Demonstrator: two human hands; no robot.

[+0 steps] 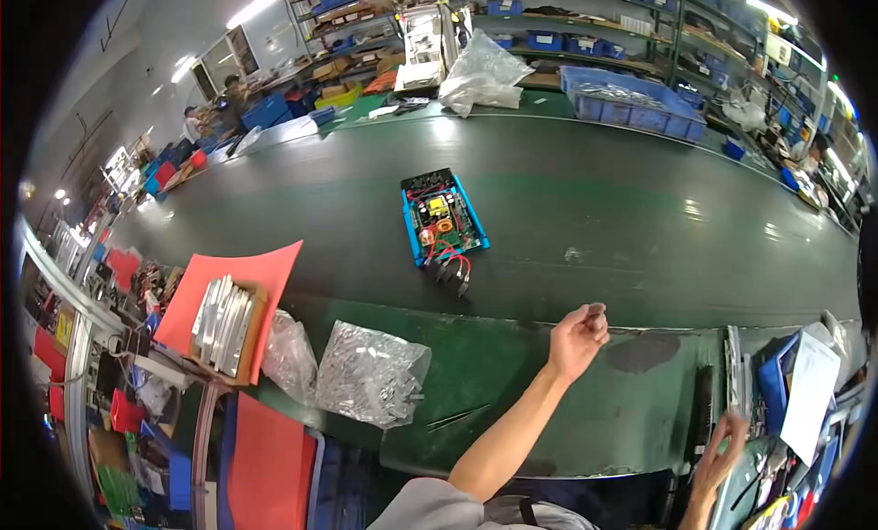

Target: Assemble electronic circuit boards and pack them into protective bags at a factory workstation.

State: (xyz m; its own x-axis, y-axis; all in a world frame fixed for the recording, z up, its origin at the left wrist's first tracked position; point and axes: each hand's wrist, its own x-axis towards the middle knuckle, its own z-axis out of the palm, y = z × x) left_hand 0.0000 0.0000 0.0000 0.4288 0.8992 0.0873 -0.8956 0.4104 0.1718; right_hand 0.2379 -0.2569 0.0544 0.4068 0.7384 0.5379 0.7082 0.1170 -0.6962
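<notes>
My left hand (576, 343) is over the near edge of the conveyor belt, its fingers curled together. Whatever it may hold is too small to make out. At the right, my right hand (718, 457) is bent with thumb and fingers apart, beside a long black strip (703, 406) and pale metal bars (734, 374). I see nothing in it. An opened electronic unit (443, 221) with blue side rails, a circuit board and red and black wires lies on the belt, apart from both hands. Black tweezers (457, 418) rest on the green bench.
A clear bag of small metal parts (368, 374) sits left on the bench, near a box of metal plates (224, 324) and red sheets (265, 461). Across the dark belt (585, 201) stand a blue crate (636, 109) and a plastic bag (483, 77). A blue bin (776, 374) is at right.
</notes>
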